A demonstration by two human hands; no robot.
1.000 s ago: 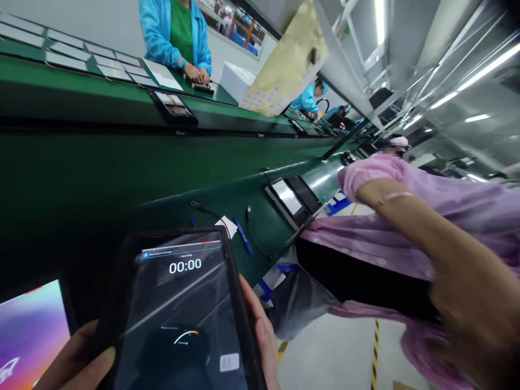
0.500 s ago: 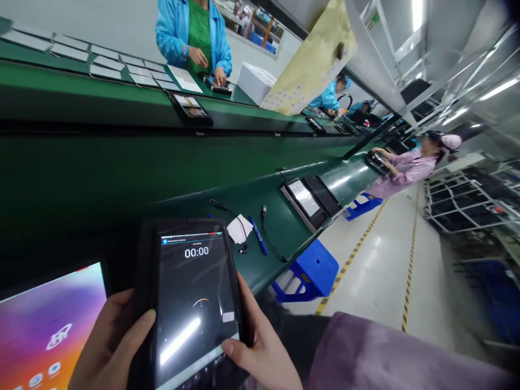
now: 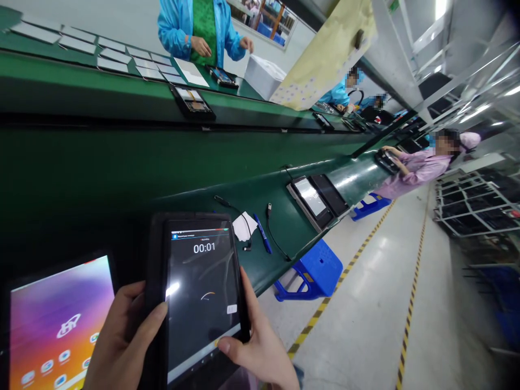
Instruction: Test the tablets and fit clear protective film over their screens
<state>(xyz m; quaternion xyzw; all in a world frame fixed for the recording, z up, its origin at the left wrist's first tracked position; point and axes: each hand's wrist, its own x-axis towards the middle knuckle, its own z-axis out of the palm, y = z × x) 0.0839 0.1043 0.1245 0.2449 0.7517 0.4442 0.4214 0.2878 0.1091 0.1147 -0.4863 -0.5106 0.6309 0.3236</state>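
Note:
Between my two hands is a black-cased tablet (image 3: 199,303), its dark screen showing a recording timer at 00:01. My left hand (image 3: 125,330) grips its left edge, thumb on the bezel and fingers behind. Closed on the right edge is my right hand (image 3: 255,338), its thumb on the lower part of the screen near the light bar. A second tablet (image 3: 60,319) with a lit purple and orange home screen lies to the left, close to my left hand. Past the held tablet are a white paper scrap (image 3: 244,226), a blue pen (image 3: 263,234) and a short black cable (image 3: 276,233).
An open cased tablet (image 3: 314,200) lies farther along the green bench (image 3: 268,265). A blue stool (image 3: 319,268) stands beside the bench. Across, a co-worker in blue (image 3: 207,32) stands behind white panels (image 3: 77,44) and a white box (image 3: 262,76). Another in pink (image 3: 426,168) handles a device.
The timer has gone from 00:00 to 00:01. My view has shifted slightly. The co-worker in blue has lifted one hand from the device toward the white box.

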